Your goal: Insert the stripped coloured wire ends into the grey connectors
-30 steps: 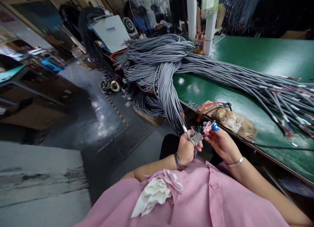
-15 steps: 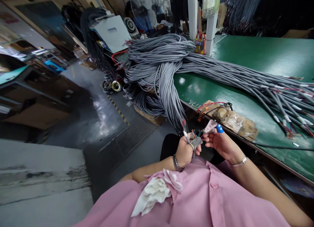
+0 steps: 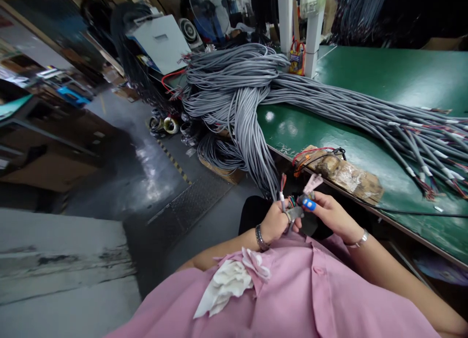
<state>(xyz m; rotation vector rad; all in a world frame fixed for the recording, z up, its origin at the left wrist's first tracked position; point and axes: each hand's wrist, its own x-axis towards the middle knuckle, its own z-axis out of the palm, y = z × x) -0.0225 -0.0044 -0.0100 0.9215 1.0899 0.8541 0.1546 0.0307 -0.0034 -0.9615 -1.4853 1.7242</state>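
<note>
My left hand [image 3: 277, 222] is closed around a grey cable [image 3: 282, 197], whose white-banded end sticks up with reddish wires [image 3: 283, 182] bare at the tip. A grey wrap covers its thumb. More thin coloured wires [image 3: 291, 200], some green, fan out between my two hands. My right hand [image 3: 334, 216] meets the left at these wires, its thumb and forefinger pinched on them. Blue tape [image 3: 309, 204] is around the right thumb, and a pale pink strip [image 3: 313, 183] stands up from a wrapped finger. The wire ends at the pinch are mostly hidden.
A thick bundle of grey cables [image 3: 252, 123] lies over the green table [image 3: 380, 77] and hangs off its near edge. At that edge sits a worn wooden block [image 3: 351, 174] with red and black leads. A white box [image 3: 163, 43] stands behind, left.
My right hand has moved left and closed in on the wires by my left hand; its thumb now presses down there. The view has shifted slightly.
</note>
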